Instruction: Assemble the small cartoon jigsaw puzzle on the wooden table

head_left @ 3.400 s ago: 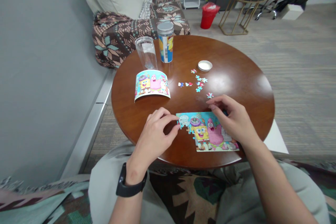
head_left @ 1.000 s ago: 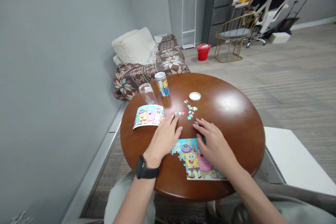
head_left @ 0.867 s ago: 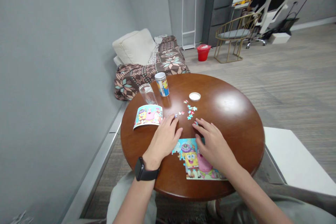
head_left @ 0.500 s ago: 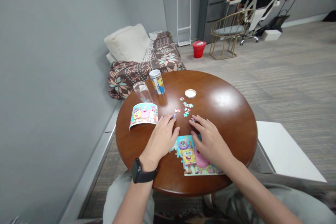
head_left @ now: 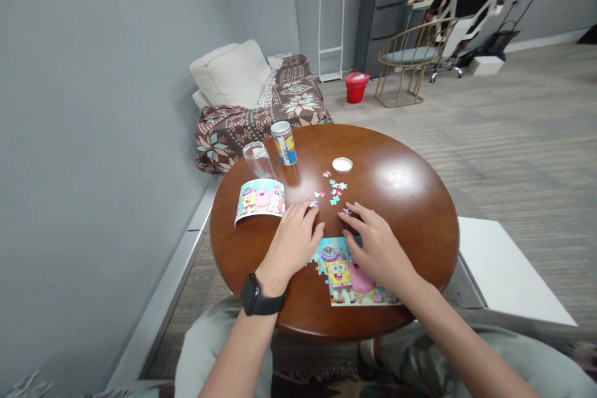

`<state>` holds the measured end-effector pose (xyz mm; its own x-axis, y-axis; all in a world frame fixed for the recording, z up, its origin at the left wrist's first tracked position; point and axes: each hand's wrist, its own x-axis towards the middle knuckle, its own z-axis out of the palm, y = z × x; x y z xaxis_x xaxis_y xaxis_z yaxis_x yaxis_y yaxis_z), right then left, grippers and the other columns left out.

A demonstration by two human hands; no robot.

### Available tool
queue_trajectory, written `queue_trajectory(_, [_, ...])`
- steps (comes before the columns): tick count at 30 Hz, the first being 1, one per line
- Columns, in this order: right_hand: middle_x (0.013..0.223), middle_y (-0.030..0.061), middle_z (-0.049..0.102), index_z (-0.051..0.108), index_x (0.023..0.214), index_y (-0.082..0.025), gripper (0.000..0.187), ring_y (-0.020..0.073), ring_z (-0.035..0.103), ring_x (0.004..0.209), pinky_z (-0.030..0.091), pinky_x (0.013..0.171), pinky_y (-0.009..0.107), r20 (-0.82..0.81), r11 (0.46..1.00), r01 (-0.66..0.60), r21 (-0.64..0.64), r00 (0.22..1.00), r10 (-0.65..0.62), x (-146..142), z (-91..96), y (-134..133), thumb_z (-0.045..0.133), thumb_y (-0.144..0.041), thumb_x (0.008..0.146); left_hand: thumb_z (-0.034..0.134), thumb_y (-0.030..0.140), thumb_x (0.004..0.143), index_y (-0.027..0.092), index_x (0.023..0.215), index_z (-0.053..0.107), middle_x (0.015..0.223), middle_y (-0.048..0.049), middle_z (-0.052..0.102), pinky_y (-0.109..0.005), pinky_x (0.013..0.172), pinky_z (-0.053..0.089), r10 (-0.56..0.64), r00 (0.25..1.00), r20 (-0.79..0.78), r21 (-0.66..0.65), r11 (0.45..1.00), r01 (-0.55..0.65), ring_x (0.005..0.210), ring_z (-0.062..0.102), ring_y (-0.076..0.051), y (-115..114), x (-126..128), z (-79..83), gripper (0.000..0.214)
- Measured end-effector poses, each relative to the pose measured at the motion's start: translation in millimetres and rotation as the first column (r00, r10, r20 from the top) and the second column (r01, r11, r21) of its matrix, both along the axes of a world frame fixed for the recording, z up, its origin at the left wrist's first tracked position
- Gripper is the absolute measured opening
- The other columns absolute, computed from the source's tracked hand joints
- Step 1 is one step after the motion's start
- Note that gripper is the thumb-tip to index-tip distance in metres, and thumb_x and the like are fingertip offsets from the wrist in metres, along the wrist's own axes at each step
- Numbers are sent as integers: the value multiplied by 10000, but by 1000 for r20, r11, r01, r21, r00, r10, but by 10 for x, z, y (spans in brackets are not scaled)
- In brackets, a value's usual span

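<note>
Room: bare tabletop [head_left: 410, 199] toward the far and right edges.
Puzzle [head_left: 347, 273]: colourful, near edge, partly assembled.
Left hand [head_left: 291, 242]: fingers flat, released.
Right hand [head_left: 377, 249]: fingers spread, released, on the puzzle.

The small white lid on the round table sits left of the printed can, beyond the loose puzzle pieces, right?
Not quite. In the head view the small white lid sits right of the printed can, beyond the loose puzzle pieces on the round table.

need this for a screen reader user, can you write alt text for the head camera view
Two bare hands rest flat on a round wooden table: the left hand beside and the right hand partly over a nearly finished cartoon jigsaw puzzle. Loose puzzle pieces, a curled reference picture, a clear tube, a printed can and a white lid lie beyond.
</note>
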<state>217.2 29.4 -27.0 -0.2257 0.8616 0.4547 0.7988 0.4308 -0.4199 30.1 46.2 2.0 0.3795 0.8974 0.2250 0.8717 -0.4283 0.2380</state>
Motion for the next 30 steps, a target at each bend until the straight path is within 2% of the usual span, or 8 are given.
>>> queue_trajectory(8, [1314,157,618,703,1162,-180,347,323,552,1264,451,1055,567,19,1000,-7,-3,1000,7,-8,21,-13,469,-207,907,496,242,949,141,1203,638,1304,-142,584,-470,1086,443,-4,999,51,-4,1000,4,1217,559,-283,22,-12,22,308])
queue_trajectory(12, [1289,149,633,698,1157,-173,334,322,547,1266,438,1063,569,-10,1000,-20,-1,1000,20,-3,9,-11,477,-202,909,493,199,938,146,1065,695,1212,-131,584,-432,1049,480,-18,990,142,-4,1000,19,1133,594,-253,25,-2,47,245])
queue_trajectory(15, [1251,149,646,701,1135,-162,323,309,581,1202,455,1047,557,-48,999,-33,10,998,33,7,10,-2,468,-184,912,487,169,930,144,974,715,1120,-117,584,-404,1021,499,-42,975,216,-10,999,45,1066,607,-225,36,0,61,233])
queue_trajectory(19, [1152,134,662,712,1074,-179,318,268,622,1077,517,967,490,-134,997,-71,-5,989,69,20,30,19,433,-146,926,495,150,920,150,971,722,1039,-88,585,-366,973,519,-48,950,307,-38,997,62,1004,610,-194,51,-8,69,232])
queue_trajectory(27, [965,103,658,714,1042,-212,280,257,606,926,533,859,461,-178,999,-40,-20,983,36,29,56,30,459,-186,933,522,137,903,186,882,715,917,-51,608,-358,866,523,-20,951,310,-99,994,53,867,609,-180,44,-18,88,201])
queue_trajectory(30, [992,102,679,710,1035,-208,264,261,602,948,525,873,465,-179,998,-58,-22,982,53,32,59,30,468,-183,933,542,132,890,181,843,694,908,-44,609,-345,839,517,-10,953,303,-121,991,49,856,605,-177,43,-17,97,167])
